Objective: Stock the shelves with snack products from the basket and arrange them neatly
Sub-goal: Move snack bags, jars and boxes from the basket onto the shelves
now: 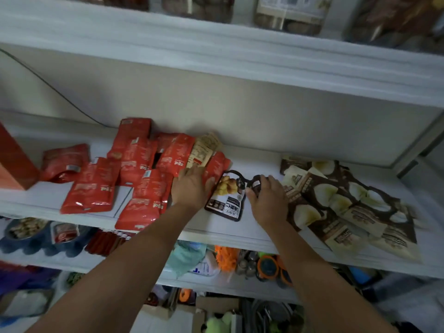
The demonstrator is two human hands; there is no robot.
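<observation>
From my remote seat I see a black-and-white snack packet (pixel 225 200) lying flat near the front edge of the white shelf (pixel 254 233), about midway along it, between the two hands. The right hand (pixel 268 197) is just to its right. The fingers are curled and the thumb is drawn in, pinching a small dark packet (pixel 256 184) that touches the black-and-white packet's top corner.

The left hand (pixel 192 188) is wide and flat, its fingers straight and pressed on the red packets (pixel 141 164). These lie in a loose heap over the left half of the shelf. One red packet (pixel 140 210) pokes out past the front edge. A tan packet (pixel 204 150) lies tilted among them, towards the back wall, just beyond the left fingertips.

On the right half, brown-and-cream packets (pixel 336 200) overlap in a fan that runs towards the front right corner; the right hand's outer edge touches the nearest. A red box (pixel 12 162) stands at the shelf's left end. Blurred jars (pixel 290 13) stand on the shelf above, and on the shelf below I can only make out mixed goods (pixel 223 258).
</observation>
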